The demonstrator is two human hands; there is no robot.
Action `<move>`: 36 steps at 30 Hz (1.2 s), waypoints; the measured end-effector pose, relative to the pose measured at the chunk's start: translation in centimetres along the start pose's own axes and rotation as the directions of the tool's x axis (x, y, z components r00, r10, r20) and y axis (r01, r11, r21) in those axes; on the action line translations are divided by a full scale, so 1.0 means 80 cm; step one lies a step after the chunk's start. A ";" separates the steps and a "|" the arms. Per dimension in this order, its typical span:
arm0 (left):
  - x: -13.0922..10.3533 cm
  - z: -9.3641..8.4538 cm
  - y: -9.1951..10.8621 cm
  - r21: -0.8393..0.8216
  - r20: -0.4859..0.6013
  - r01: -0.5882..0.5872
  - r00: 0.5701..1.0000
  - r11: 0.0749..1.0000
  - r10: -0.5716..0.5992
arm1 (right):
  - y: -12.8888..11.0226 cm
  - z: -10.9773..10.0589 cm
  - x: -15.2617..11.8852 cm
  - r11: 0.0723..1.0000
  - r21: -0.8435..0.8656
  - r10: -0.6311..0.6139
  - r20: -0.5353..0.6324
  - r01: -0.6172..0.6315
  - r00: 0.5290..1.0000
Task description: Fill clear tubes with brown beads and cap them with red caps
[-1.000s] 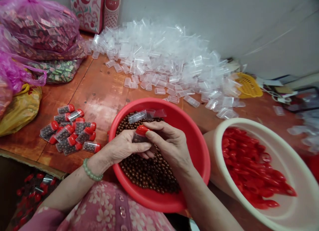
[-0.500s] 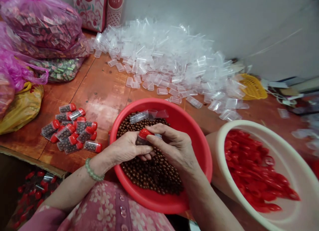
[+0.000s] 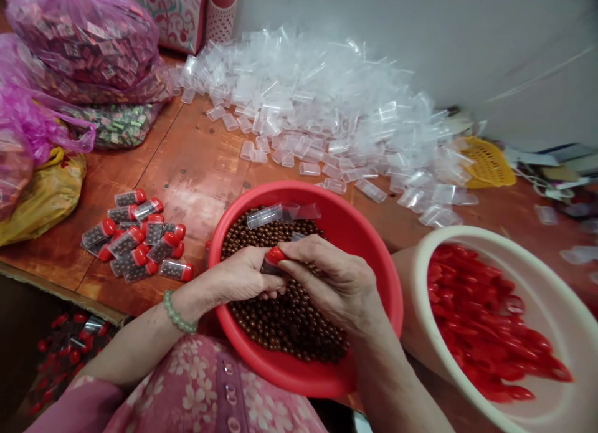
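My left hand [image 3: 245, 274] is closed around a small clear tube [image 3: 270, 268] with dark contents, mostly hidden by the fingers. A red cap [image 3: 275, 255] covers the tube's upper end, and the thumb and fingers of my right hand [image 3: 329, 277] pinch it. Both hands are over a red basin [image 3: 378, 265] holding many round brown beads [image 3: 294, 333]. Loose clear tubes [image 3: 265, 217] rest on the beads toward the back of the basin. Left of it, several filled tubes with red caps [image 3: 128, 241] lie in a heap on the table.
Clear empty tubes [image 3: 322, 103] are piled along the wall. A cream tub [image 3: 420, 277] of red caps [image 3: 476, 321] stands at the right. Plastic bags [image 3: 93, 47] of small packets fill the back left. A yellow basket [image 3: 488, 163] lies behind. More capped tubes [image 3: 70, 352] sit below the table edge.
The view has shifted slightly. Both hands stay together on the tube, which has tilted a little, and my right-hand fingers have moved over the red cap.
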State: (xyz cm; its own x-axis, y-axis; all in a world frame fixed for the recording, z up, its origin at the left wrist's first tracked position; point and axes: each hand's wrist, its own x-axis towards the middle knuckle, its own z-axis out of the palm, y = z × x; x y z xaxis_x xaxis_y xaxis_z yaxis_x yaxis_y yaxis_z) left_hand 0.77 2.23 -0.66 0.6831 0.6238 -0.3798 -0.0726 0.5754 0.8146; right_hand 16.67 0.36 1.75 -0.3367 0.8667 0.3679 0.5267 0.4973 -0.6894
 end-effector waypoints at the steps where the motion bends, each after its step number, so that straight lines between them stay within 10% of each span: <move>1: 0.000 0.001 0.001 0.006 -0.003 0.004 1.000 1.000 -0.004 | 0.000 0.000 -0.001 1.000 -0.005 -0.007 0.005 0.007 1.000; 9: -0.002 -0.005 0.000 -0.146 0.037 0.005 0.999 0.989 0.000 | 0.003 0.008 -0.008 0.997 -0.070 0.019 -0.036 -0.021 0.999; 15: 0.001 -0.010 -0.003 -0.371 0.114 0.023 0.993 0.928 0.021 | 0.001 0.020 -0.011 0.959 -0.255 -0.101 0.109 0.127 0.989; 29: -0.004 -0.014 -0.005 -0.400 0.221 0.123 0.975 0.908 -0.034 | -0.001 0.030 -0.004 0.764 -0.534 -0.401 0.048 0.363 0.915; 36: -0.002 -0.018 -0.002 -0.387 0.200 0.090 0.980 0.918 -0.012 | -0.005 0.031 0.001 0.890 -0.405 -0.211 0.042 0.210 0.977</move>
State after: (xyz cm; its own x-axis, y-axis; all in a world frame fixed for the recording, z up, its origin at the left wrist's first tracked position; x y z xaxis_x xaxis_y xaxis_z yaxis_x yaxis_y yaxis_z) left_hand -0.34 2.78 -1.36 0.8157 0.4983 -0.2939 -0.2860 0.7890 0.5438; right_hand 14.51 0.18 0.52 -0.4728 0.7401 0.4782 0.7141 0.6398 -0.2841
